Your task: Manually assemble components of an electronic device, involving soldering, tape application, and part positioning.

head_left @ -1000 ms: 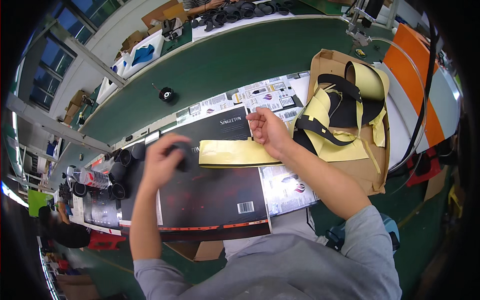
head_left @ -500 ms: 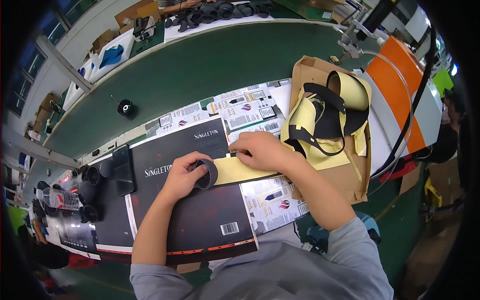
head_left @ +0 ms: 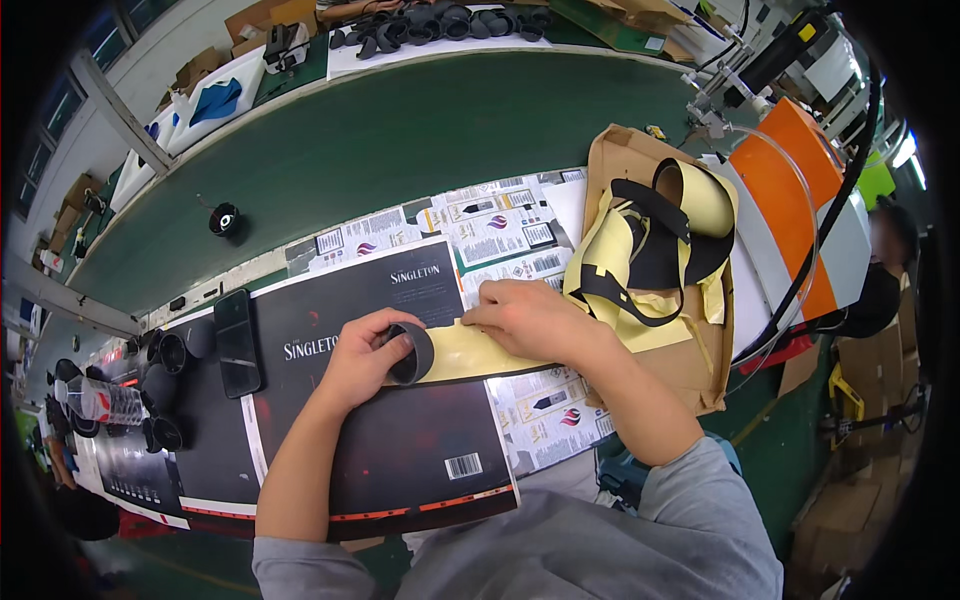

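Green workshop surface (head_left: 400, 150) spread with dark printed sheets, both hands busy on a ring and a yellow strip.

Left hand (head_left: 362, 362) is closed around a black ring (head_left: 412, 352), standing on edge on the large dark sheet (head_left: 400, 440); right hand (head_left: 530, 318) presses flat on the yellow backing strip (head_left: 470, 355) just beside it, fingers together. Judging by the strip touching the ring, wrapping seems barely begun; more rings (head_left: 160, 390) wait at the left near a clear bottle (head_left: 105, 400), and used yellow backing with black tape fills the cardboard box (head_left: 650, 240). Compared with half a second ago, the hands sit nearly the same and the ring has turned more upright.
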`<action>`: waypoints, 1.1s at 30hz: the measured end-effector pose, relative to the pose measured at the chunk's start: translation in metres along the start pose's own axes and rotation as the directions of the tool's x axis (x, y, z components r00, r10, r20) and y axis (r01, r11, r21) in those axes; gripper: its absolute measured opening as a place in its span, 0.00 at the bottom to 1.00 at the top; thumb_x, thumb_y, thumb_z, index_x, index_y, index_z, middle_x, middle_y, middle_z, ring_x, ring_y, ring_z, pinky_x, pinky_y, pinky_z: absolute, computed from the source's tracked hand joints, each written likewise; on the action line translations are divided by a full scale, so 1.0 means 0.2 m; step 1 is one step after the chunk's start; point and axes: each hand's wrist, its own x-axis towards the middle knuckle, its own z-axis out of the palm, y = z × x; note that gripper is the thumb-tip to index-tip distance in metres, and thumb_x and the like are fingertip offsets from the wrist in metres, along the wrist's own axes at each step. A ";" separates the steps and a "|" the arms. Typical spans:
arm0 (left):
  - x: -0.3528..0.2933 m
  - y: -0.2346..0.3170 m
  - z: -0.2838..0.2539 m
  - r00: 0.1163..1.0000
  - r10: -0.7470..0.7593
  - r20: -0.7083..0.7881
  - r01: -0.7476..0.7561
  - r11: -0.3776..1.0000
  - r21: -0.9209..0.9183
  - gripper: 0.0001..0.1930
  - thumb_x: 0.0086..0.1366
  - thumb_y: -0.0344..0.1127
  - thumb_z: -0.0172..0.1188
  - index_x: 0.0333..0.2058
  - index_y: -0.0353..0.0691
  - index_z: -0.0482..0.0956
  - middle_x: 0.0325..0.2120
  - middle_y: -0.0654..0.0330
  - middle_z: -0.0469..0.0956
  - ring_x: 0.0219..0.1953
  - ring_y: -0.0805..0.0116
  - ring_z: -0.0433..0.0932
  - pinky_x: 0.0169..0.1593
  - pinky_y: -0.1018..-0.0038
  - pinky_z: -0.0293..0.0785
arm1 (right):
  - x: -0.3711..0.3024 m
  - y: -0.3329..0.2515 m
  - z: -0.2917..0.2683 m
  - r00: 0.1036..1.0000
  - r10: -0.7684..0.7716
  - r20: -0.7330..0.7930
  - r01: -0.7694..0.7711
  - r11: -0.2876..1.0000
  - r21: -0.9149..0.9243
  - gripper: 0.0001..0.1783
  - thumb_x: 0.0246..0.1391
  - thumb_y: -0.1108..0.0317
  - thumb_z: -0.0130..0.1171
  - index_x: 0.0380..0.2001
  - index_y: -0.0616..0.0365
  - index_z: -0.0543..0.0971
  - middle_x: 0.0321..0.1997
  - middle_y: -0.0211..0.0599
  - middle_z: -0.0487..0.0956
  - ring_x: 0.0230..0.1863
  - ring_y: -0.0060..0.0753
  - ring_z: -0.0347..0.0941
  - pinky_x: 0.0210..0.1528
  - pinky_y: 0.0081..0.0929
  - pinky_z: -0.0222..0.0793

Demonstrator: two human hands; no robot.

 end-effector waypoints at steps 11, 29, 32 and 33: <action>0.01 0.00 0.02 0.991 -0.007 -0.132 0.001 0.999 -0.043 0.12 0.62 0.18 0.52 0.44 0.33 0.77 0.35 0.64 0.77 0.38 0.80 0.75 0.43 0.82 0.71 | 0.04 0.09 0.05 0.849 0.517 -0.108 -0.325 0.673 0.665 0.11 0.46 0.67 0.69 0.27 0.62 0.80 0.28 0.33 0.79 0.27 0.22 0.73 0.32 0.22 0.70; 0.02 -0.01 0.03 0.989 0.025 -0.144 -0.039 0.995 -0.091 0.13 0.63 0.22 0.53 0.46 0.35 0.76 0.35 0.62 0.78 0.35 0.76 0.77 0.38 0.80 0.75 | 0.03 0.04 0.05 0.932 0.363 -0.024 -0.224 0.624 0.748 0.11 0.59 0.67 0.58 0.43 0.60 0.77 0.36 0.27 0.77 0.35 0.17 0.69 0.39 0.20 0.67; 0.02 0.02 0.06 0.983 0.039 -0.177 -0.058 0.993 -0.104 0.18 0.61 0.21 0.52 0.51 0.36 0.72 0.39 0.62 0.78 0.38 0.74 0.78 0.40 0.77 0.77 | 0.03 0.04 0.07 0.941 0.333 -0.064 -0.163 0.608 0.777 0.19 0.59 0.66 0.59 0.52 0.59 0.74 0.39 0.27 0.77 0.35 0.16 0.69 0.39 0.19 0.67; 0.01 0.04 0.08 0.980 0.026 -0.196 -0.049 0.992 -0.116 0.19 0.61 0.21 0.52 0.52 0.37 0.71 0.39 0.62 0.78 0.38 0.74 0.78 0.39 0.77 0.78 | 0.03 0.03 0.07 0.943 0.326 -0.060 -0.150 0.579 0.801 0.28 0.58 0.67 0.59 0.60 0.59 0.67 0.40 0.29 0.77 0.34 0.17 0.70 0.39 0.19 0.68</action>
